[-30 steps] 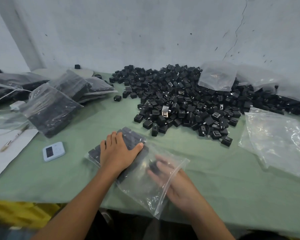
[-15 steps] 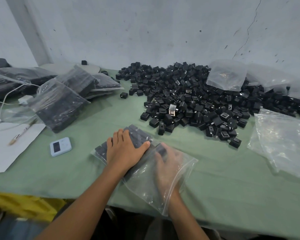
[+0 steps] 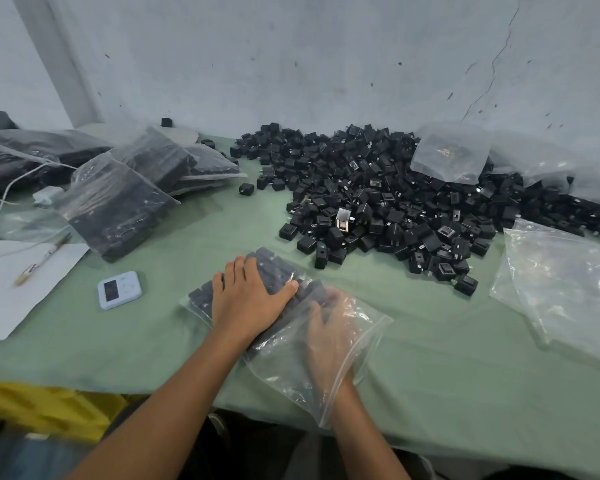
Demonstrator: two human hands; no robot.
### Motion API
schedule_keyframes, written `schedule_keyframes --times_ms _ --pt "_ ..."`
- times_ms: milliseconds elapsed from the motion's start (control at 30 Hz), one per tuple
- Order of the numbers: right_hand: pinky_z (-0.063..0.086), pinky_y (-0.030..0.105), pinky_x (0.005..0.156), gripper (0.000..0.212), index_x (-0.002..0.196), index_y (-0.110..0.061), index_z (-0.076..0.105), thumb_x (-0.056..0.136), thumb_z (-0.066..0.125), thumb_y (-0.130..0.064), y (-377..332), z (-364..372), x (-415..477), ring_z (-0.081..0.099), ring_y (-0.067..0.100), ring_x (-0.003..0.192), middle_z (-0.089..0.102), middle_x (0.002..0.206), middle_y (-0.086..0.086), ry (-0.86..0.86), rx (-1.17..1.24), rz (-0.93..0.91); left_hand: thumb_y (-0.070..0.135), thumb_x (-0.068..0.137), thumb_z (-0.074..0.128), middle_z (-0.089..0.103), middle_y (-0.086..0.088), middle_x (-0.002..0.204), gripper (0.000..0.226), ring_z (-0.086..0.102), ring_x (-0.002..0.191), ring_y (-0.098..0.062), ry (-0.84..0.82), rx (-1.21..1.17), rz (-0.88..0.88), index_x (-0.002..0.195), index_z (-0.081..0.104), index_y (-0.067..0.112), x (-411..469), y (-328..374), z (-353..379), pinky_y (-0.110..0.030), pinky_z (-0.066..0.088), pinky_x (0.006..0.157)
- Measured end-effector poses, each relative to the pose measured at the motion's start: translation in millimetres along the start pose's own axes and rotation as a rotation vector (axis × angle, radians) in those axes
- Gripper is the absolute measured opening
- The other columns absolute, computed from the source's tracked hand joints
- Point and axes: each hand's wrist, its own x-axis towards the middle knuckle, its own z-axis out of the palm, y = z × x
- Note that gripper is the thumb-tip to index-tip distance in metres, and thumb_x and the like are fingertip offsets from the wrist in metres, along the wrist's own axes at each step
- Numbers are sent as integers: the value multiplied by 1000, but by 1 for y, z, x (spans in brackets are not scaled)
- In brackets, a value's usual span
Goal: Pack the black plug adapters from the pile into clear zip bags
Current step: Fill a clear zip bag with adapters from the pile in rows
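Observation:
A clear zip bag (image 3: 284,375) lies on the green table near its front edge, with its mouth toward me. Rows of black plug adapters (image 3: 274,265) fill its far end. My left hand (image 3: 246,299) presses flat on top of the bag over those adapters. Inside the bag is my right hand (image 3: 329,334), blurred by the plastic, its fingers stretched forward against the adapters. The big pile of loose black adapters (image 3: 378,202) lies beyond the bag, toward the wall.
Filled bags (image 3: 118,202) are stacked at the left. Empty clear bags (image 3: 561,282) lie at the right, and another (image 3: 451,154) lies on the pile. A small white timer (image 3: 119,289), paper (image 3: 7,299) with a pen (image 3: 42,259) and a white charger (image 3: 45,195) sit left.
My right hand has slid deeper into the bag, up to the rows of adapters. The left hand has stayed pressed on the bag.

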Motion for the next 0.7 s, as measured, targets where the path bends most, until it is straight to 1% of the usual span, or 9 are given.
schedule_keyframes --times_ms 67,167,300,333,400,467,533,600,700 --pt "38 45 111 40 139 -14 47 102 50 -31 1 0 -4 50 26 128 54 137 9 -37 76 23 94 76 20 18 -7 165 114 12 152 -24 2 -4 -1 157 17 14 0 0 0 -47 10 123" --pt "37 31 104 35 130 -16 58 98 46 -15 -3 -2 -6 49 15 116 60 126 2 27 -61 -232 94 76 19 19 -7 165 114 13 151 -24 5 2 3 157 18 14 0 0 0 -47 12 123" --pt "46 37 93 34 103 -19 59 86 29 -20 -11 -4 -3 50 17 93 60 97 1 -19 -303 -344 95 76 18 18 -7 164 114 13 151 -24 3 8 2 156 18 14 -1 1 -1 -47 11 123" --pt "46 38 93 34 105 -19 58 87 30 -22 -9 -4 0 51 18 93 59 99 2 -27 -337 -336 95 76 18 19 -7 164 114 13 151 -25 2 10 3 156 18 14 -1 1 -1 -47 12 123" --pt "45 38 101 35 123 -26 56 94 38 -33 -7 -4 -2 48 14 103 54 113 -1 -27 -262 -275 94 76 18 19 -7 164 114 14 151 -25 -1 11 8 156 18 13 -1 0 -1 -48 13 122" --pt "38 34 109 50 139 -35 46 93 43 -53 -7 -3 -5 43 7 114 48 125 -6 -31 -119 -209 93 77 18 18 -8 164 114 13 151 -25 -4 6 10 157 17 13 -2 0 -1 -48 13 122" --pt "34 38 115 67 149 -34 37 90 39 -65 -7 -1 -8 43 12 132 48 144 -4 -78 -70 -166 93 77 18 18 -8 165 114 13 152 -25 -7 2 7 157 16 13 -2 0 -2 -48 13 122" --pt "39 44 113 70 149 -34 36 87 38 -67 -9 0 -7 46 16 132 51 144 -2 -86 -24 -143 94 76 17 18 -8 165 115 13 152 -26 -11 3 6 157 16 12 -1 -1 -2 -48 13 122" --pt "43 38 108 58 141 -30 43 90 48 -58 -10 -1 -9 51 6 123 56 134 -9 -55 63 -163 94 76 15 18 -9 165 115 13 152 -26 -12 8 8 157 15 12 -2 0 -2 -48 13 122"
